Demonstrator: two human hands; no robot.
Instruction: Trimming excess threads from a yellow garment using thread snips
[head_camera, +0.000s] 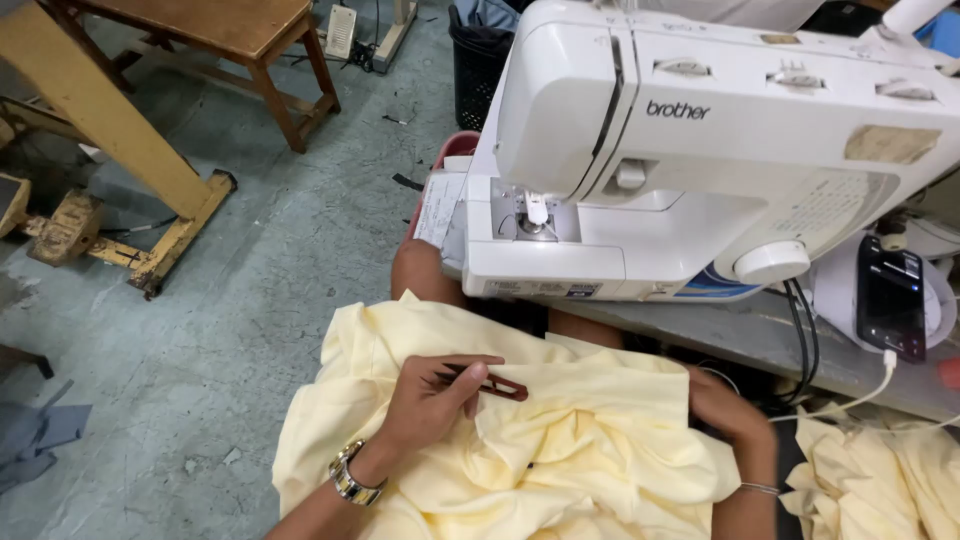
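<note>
Pale yellow fabric lies bunched across my lap. My left hand, with a metal watch on its wrist, rests on the cloth and holds a small dark red thread snipper between fingers and thumb. My right hand grips the cloth's right edge, partly tucked under a fold. A white sewing machine stands on the table just beyond the cloth, its needle area bare.
A dark phone with a white cable lies on the grey table right of the machine. More yellow cloth sits lower right. Wooden furniture, a black basket and grey scraps stand on the concrete floor.
</note>
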